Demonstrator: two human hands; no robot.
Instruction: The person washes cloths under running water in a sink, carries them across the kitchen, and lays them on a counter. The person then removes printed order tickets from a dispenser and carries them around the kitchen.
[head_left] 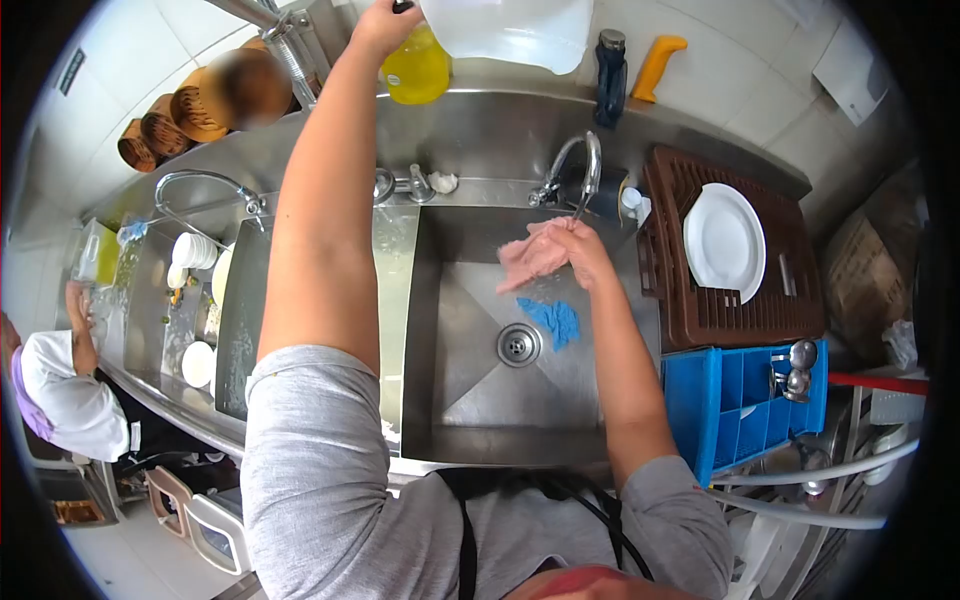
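My left hand (381,28) is stretched out to the back ledge, closed at the dark top of a bottle of yellow liquid (418,72). The bottle's top is partly cut off by the frame edge. Over the right sink basin (470,400), my right hand (588,252) grips a wet pink cloth (535,256) just below the curved faucet (590,165). A crumpled blue cloth (560,320) lies on the basin floor, near the round drain (518,345).
On the right stand a brown dish rack (735,325) holding a white plate (725,240) and a blue cutlery caddy (690,400) with metal utensils. Another person (75,385) works at the far-left basin, among stacked white dishes (195,250). A translucent white container (515,30) sits beside the bottle.
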